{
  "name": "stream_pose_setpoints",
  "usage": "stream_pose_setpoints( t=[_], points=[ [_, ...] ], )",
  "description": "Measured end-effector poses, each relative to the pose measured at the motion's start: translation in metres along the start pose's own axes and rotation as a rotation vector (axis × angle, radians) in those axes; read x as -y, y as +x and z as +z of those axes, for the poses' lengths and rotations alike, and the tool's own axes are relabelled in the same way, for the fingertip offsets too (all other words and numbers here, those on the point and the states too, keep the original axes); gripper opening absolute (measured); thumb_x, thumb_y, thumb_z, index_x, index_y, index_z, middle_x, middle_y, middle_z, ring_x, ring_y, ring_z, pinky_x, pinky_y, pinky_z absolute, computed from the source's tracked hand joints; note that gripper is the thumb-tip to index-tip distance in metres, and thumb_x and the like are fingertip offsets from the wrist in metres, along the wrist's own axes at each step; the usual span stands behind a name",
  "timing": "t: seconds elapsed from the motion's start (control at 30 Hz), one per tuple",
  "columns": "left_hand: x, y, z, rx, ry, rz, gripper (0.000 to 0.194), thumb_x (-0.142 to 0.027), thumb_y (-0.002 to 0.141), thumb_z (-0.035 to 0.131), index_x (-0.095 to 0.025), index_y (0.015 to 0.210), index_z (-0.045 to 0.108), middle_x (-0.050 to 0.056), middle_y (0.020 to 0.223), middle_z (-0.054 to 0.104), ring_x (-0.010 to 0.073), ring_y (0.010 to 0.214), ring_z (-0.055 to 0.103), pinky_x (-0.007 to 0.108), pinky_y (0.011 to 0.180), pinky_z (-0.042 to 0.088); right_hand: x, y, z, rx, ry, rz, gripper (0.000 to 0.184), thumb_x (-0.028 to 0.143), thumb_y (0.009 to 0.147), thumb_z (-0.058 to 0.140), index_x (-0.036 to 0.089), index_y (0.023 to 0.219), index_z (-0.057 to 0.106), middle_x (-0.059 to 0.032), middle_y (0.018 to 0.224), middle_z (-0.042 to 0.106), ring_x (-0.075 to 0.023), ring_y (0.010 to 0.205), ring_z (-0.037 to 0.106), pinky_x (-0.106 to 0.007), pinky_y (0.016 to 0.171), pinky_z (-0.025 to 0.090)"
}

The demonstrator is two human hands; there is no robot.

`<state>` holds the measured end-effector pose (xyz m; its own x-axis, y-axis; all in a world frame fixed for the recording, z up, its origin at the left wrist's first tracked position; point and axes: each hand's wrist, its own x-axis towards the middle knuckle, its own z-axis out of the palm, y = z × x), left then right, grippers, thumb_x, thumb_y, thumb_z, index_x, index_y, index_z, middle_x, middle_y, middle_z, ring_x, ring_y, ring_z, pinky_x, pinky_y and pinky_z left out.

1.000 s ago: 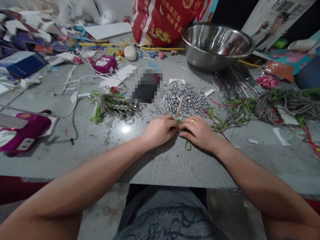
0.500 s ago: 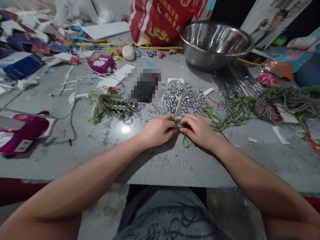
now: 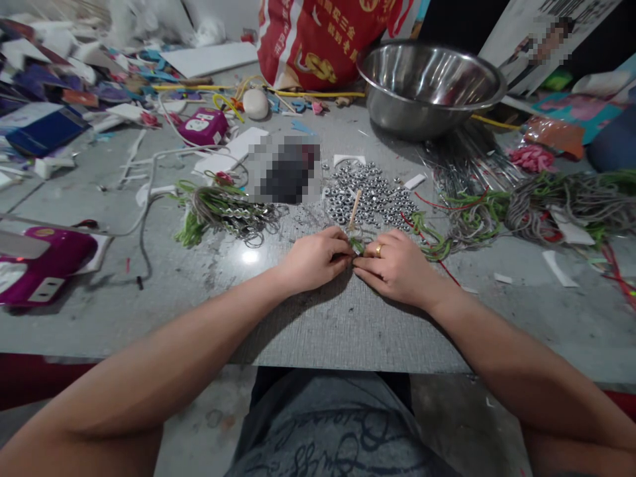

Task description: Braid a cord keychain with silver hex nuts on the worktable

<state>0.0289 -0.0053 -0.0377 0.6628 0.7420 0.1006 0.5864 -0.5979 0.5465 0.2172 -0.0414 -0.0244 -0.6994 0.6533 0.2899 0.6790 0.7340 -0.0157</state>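
Observation:
A short green cord [image 3: 356, 245] shows between my hands at the middle of the table. My left hand [image 3: 320, 258] is closed, its thumb and fingers pinching the cord from the left. From the right, my right hand [image 3: 395, 266], with a ring on one finger, is closed on the same cord; its fingertips nearly meet the left ones and hide most of it. Just beyond my hands lies a spread of shiny silver beads [image 3: 368, 192]. A thin wooden stick [image 3: 354, 208] rests against the beads.
Bundled green and grey cords [image 3: 218, 209] lie to the left, more tangled cords [image 3: 527, 209] to the right. Behind stand a steel bowl [image 3: 430, 109] and a red bag [image 3: 318, 46]. A purple device [image 3: 54, 265] with a cable sits at far left, scraps [image 3: 74, 73] behind it.
My right hand has turned palm-down and its fingers have closed in over the cord. The green loop that hung below my hands is now covered. My left hand has barely moved.

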Motion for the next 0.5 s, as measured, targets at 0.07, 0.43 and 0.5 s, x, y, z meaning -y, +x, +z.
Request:
stream_pose_setpoints(
  t=[0.07, 0.43, 0.5],
  points=[
    [0.0, 0.0, 0.001, -0.009, 0.012, 0.01, 0.018, -0.021, 0.08, 0.051, -0.019, 0.087, 0.068, 0.004, 0.095, 0.062, 0.0155, 0.082, 0.061, 0.028, 0.073, 0.047, 0.001, 0.0, -0.001, 0.032, 0.02, 0.026, 0.029, 0.032, 0.088, 0.047, 0.018, 0.081, 0.071, -0.0047, 0.07, 0.064, -0.0184, 0.072, 0.051, -0.034, 0.068, 0.03],
    [-0.01, -0.006, 0.002, -0.067, 0.152, 0.003, 0.021, -0.03, 0.083, 0.051, -0.015, 0.096, 0.059, 0.007, 0.093, 0.058, 0.0179, 0.079, 0.059, 0.03, 0.068, 0.048, 0.001, 0.0, -0.009, 0.238, 0.339, -0.033, 0.025, 0.028, 0.083, 0.054, 0.021, 0.065, 0.07, 0.0011, 0.056, 0.06, -0.012, 0.059, 0.049, -0.029, 0.065, 0.031],
    [-0.011, -0.007, 0.003, -0.088, 0.201, 0.036, 0.023, -0.031, 0.082, 0.054, -0.013, 0.096, 0.057, 0.008, 0.092, 0.058, 0.0196, 0.082, 0.056, 0.032, 0.072, 0.048, 0.002, -0.001, -0.01, 0.266, 0.389, -0.073, 0.022, 0.029, 0.082, 0.055, 0.022, 0.07, 0.071, 0.0021, 0.055, 0.059, -0.012, 0.06, 0.05, -0.029, 0.065, 0.032]
  ],
)
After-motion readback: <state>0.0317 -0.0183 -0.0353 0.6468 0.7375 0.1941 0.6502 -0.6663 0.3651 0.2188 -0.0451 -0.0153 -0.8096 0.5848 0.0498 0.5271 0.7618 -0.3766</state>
